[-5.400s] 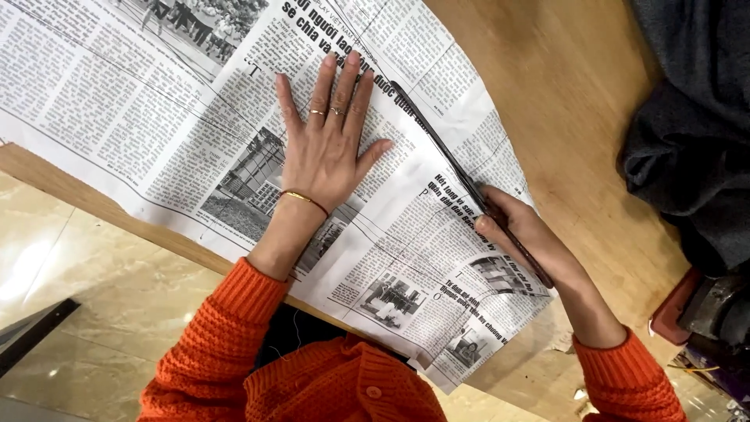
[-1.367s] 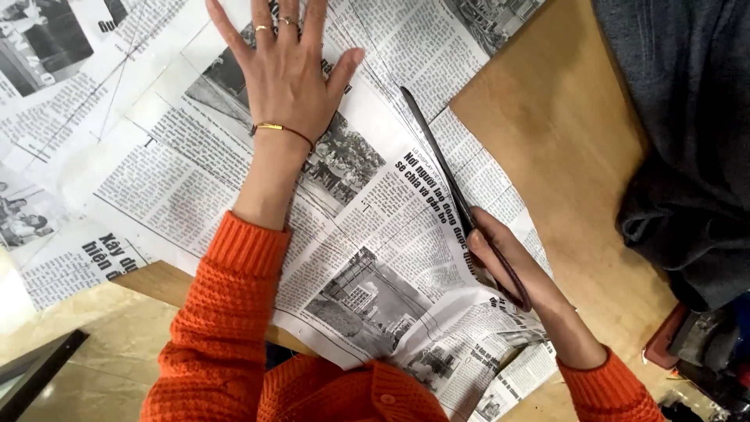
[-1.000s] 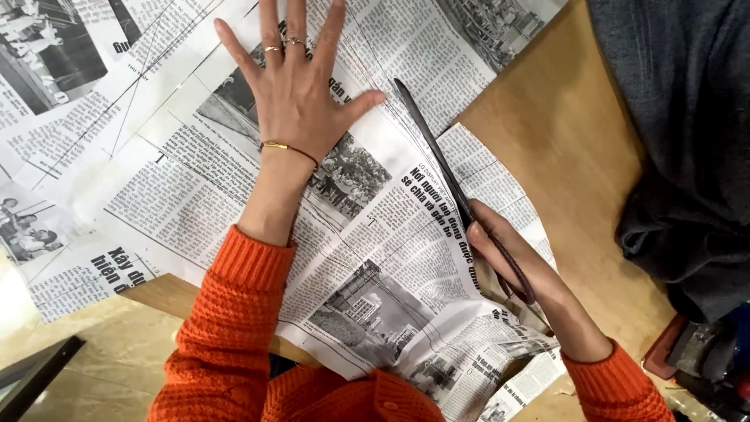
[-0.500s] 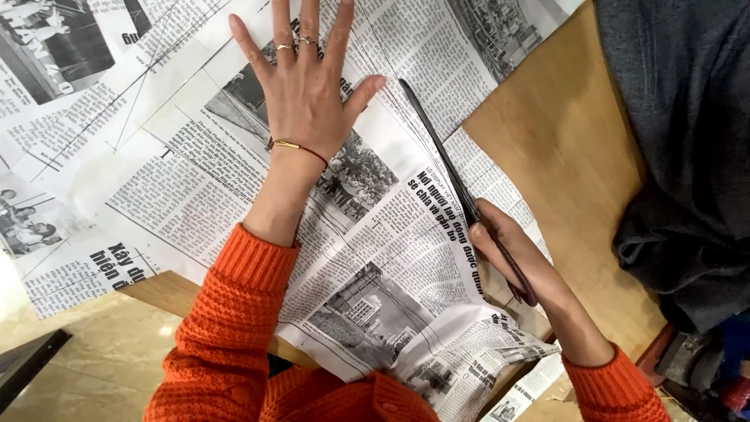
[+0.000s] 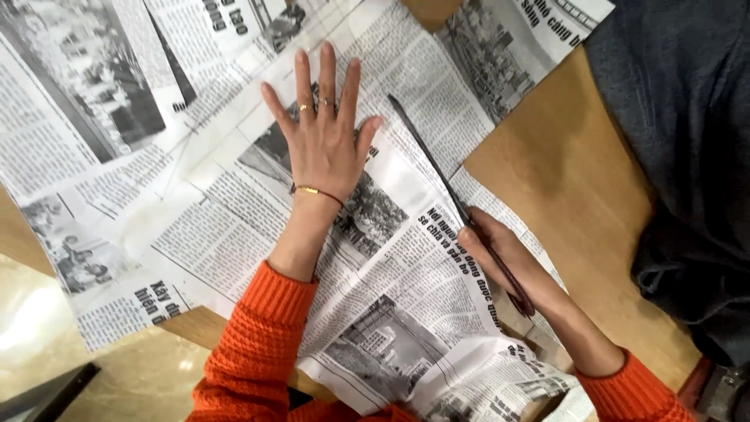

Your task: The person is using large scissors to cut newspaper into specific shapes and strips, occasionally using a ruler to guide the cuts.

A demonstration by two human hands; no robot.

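The left hand [image 5: 324,141] lies flat and released, fingers spread, palm pressing on the newspaper [image 5: 234,227] that is spread across the wooden bench [image 5: 562,195]. The right hand [image 5: 504,254] is clenched around the handles of a pair of long dark scissors [image 5: 445,184], whose blades point away from the person and lie along the sheet's right side, just beside the left hand's thumb.

The step in hand looks like a long straight cut through the newspaper: to the right of the blades a strip of the sheet already lies parted from the main sheet, while the tips sit well up the page. The blades appear nearly closed, though that is hard to tell for certain.

The next move calls for keeping the sheet flat and taut under the left palm, and keeping the blades on a straight line clear of the thumb. A dark grey cloth [image 5: 680,117] lies well apart at the bench's right edge.
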